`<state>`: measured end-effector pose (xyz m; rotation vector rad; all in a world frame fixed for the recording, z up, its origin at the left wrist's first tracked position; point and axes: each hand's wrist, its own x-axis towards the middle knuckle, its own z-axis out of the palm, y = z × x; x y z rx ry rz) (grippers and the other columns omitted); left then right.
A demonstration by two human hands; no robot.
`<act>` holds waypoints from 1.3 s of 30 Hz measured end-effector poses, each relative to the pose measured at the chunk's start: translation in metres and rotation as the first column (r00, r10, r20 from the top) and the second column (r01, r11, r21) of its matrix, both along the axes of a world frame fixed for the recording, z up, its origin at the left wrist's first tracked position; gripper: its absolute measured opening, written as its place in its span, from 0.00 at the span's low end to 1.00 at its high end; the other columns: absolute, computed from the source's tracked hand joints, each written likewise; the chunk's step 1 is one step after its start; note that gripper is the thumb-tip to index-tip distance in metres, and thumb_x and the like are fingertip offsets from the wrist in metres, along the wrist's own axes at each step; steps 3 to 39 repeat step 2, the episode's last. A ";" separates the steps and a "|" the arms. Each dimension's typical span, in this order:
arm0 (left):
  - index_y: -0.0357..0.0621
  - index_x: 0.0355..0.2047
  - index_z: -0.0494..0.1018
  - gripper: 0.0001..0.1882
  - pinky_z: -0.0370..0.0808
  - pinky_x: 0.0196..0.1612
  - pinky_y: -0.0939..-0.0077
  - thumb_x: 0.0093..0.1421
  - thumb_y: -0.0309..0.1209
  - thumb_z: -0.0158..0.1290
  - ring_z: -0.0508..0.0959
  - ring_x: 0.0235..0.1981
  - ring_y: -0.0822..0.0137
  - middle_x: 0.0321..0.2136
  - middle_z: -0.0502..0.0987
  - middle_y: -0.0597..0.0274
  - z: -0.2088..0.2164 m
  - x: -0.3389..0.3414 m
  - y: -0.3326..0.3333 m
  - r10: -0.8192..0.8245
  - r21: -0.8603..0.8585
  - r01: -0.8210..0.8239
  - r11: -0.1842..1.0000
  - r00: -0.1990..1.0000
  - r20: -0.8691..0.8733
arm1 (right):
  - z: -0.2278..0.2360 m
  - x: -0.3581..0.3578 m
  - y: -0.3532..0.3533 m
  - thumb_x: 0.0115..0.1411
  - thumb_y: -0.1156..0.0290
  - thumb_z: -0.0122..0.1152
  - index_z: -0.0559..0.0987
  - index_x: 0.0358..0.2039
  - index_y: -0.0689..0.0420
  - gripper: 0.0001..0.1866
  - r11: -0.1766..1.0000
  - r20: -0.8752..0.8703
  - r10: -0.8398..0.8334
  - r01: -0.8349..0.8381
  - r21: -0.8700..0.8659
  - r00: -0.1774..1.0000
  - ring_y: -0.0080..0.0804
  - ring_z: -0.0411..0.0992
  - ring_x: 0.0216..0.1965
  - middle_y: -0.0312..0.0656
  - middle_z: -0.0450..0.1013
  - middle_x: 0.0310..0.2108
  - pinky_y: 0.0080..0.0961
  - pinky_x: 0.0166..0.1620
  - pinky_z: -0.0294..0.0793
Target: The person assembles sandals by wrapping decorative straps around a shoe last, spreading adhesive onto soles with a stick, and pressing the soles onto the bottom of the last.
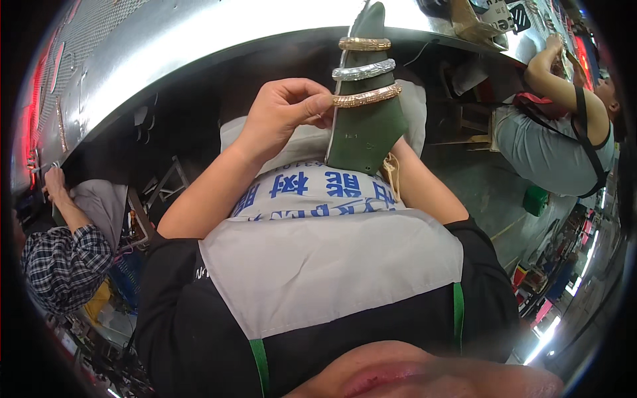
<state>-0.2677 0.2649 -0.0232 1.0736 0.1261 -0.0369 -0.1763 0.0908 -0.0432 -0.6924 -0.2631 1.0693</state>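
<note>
Item: dark green shoe last [363, 126], upright, centre of view, heel end resting on my grey apron [318, 259], toe pointing far toward the metal workbench [199, 40].
Fittings: three decorated straps across it, gold strap [364, 44] farthest, silver strap [363, 69] in the middle, gold-toned strap [367, 97] nearest.
My left hand [282, 113]: fingers pinched narrow on the left end of the nearest strap.
My right hand: hidden behind the last; grip cannot be told.
Surroundings: a person in a plaid sleeve [63, 265] at left, another in a grey top [551, 149] at right.
</note>
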 end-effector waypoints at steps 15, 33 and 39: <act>0.39 0.54 0.62 0.30 0.75 0.46 0.76 0.54 0.29 0.62 0.75 0.45 0.69 0.49 0.68 0.56 -0.023 0.013 0.000 -0.011 -0.179 0.030 0.983 0.994 0.108 | -0.008 0.005 0.001 0.60 0.69 0.59 0.72 0.48 0.59 0.16 0.997 0.000 0.037 -0.037 0.071 0.999 0.29 0.75 0.37 0.43 0.73 0.40 0.27 0.45 0.77; 0.39 0.54 0.62 0.30 0.75 0.46 0.76 0.54 0.29 0.62 0.75 0.45 0.69 0.49 0.68 0.56 -0.023 0.013 0.000 -0.011 -0.179 0.030 0.983 0.994 0.108 | -0.008 0.005 0.001 0.60 0.69 0.59 0.72 0.48 0.59 0.16 0.997 0.000 0.037 -0.037 0.071 0.999 0.29 0.75 0.37 0.43 0.73 0.40 0.27 0.45 0.77; 0.39 0.54 0.62 0.30 0.75 0.46 0.76 0.54 0.29 0.62 0.75 0.45 0.69 0.49 0.68 0.56 -0.023 0.013 0.000 -0.011 -0.179 0.030 0.983 0.994 0.108 | -0.008 0.005 0.001 0.60 0.69 0.59 0.72 0.48 0.59 0.16 0.997 0.000 0.037 -0.037 0.071 0.999 0.29 0.75 0.37 0.43 0.73 0.40 0.27 0.45 0.77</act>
